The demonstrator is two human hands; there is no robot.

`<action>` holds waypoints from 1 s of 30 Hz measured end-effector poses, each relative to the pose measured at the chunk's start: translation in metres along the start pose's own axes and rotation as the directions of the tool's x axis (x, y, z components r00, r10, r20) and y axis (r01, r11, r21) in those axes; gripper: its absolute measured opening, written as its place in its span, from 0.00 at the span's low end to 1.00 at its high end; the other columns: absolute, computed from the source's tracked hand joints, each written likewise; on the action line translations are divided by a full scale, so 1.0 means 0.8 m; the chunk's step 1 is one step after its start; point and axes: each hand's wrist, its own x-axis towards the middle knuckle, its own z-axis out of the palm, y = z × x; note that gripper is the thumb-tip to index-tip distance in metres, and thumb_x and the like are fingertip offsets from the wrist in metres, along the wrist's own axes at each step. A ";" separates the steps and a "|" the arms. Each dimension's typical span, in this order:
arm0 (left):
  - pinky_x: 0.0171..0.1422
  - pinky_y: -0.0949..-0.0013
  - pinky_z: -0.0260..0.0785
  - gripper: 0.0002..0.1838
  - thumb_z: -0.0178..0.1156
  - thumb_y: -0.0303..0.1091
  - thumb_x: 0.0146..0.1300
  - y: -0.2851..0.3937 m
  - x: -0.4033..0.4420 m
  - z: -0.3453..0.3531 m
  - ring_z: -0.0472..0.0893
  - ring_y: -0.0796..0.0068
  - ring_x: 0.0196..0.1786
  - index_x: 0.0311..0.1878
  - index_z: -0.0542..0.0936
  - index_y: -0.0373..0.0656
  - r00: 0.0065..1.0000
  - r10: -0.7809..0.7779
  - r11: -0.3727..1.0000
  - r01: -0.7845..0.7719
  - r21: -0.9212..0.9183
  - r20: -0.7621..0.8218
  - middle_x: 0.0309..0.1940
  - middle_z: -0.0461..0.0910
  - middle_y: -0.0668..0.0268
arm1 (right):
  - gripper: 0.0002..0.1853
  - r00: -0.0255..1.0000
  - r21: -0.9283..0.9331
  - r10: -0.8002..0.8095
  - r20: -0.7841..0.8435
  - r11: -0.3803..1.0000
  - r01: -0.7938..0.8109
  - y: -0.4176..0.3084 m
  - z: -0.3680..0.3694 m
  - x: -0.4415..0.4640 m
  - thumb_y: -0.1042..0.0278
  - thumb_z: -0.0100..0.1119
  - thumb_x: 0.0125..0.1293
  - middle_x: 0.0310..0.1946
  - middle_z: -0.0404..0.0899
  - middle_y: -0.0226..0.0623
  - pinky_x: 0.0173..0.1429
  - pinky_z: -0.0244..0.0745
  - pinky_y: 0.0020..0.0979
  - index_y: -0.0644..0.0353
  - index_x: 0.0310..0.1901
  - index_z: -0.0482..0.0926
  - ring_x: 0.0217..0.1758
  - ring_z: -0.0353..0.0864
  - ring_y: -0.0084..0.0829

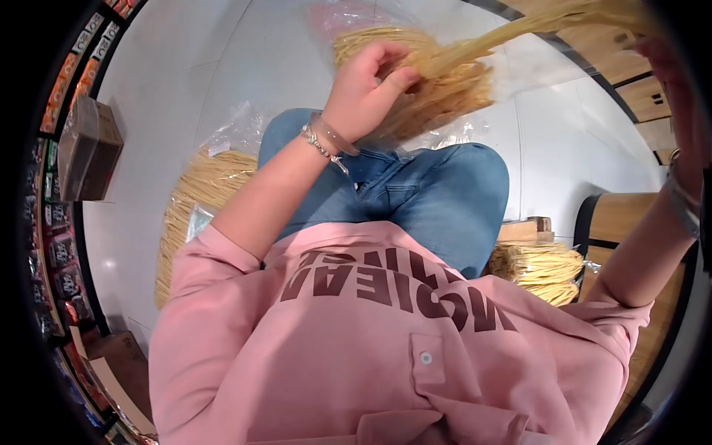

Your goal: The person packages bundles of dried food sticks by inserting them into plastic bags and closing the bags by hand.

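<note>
My left hand (371, 85) is closed, thumb and fingers pinching one end of a long bundle of yellow dried bean curd sticks (519, 35). The bundle stretches up and right toward my right hand (673, 93), which is raised at the dark right edge. Its fingers are blurred and partly cut off, but they appear to be closed around the far end. Below and behind my left hand lies a pile of the same yellow sticks (452, 93) on clear plastic, in front of my knees.
I sit on a pale tiled floor (174, 81). A long bag of yellow sticks (196, 189) lies by my left leg, and a stacked bundle (541, 267) by my right. A cardboard box (100, 152) stands beside stocked shelves (55, 230) on the left. Wooden cabinets (638, 96) line the right.
</note>
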 end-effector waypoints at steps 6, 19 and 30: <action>0.48 0.74 0.69 0.14 0.57 0.36 0.62 0.018 -0.018 0.028 0.76 0.80 0.40 0.45 0.72 0.36 0.983 -0.168 0.971 0.178 -0.162 0.073 0.38 0.78 0.65 | 0.08 0.971 -0.020 0.238 0.030 0.971 -0.237 0.009 -0.010 0.033 0.76 0.50 0.59 0.17 0.75 0.42 0.25 0.79 0.31 0.67 0.23 0.74 0.16 0.74 0.29; 0.51 0.71 0.68 0.19 0.57 0.41 0.61 -0.086 -0.097 0.010 0.77 0.70 0.45 0.47 0.72 0.35 0.960 -0.281 0.960 0.281 0.000 0.010 0.40 0.78 0.58 | 0.11 0.843 -0.081 0.509 0.174 0.861 -0.503 0.132 0.047 -0.018 0.67 0.46 0.69 0.29 0.73 0.29 0.36 0.63 0.18 0.63 0.47 0.71 0.30 0.71 0.16; 0.50 0.75 0.65 0.19 0.50 0.41 0.67 -0.084 -0.095 -0.004 0.71 0.82 0.43 0.54 0.69 0.37 0.926 -0.364 0.918 0.374 -0.132 0.097 0.40 0.74 0.69 | 0.12 0.874 -0.077 0.415 0.253 0.909 -0.410 0.130 0.083 -0.025 0.65 0.51 0.67 0.32 0.74 0.30 0.36 0.72 0.21 0.63 0.48 0.71 0.32 0.73 0.17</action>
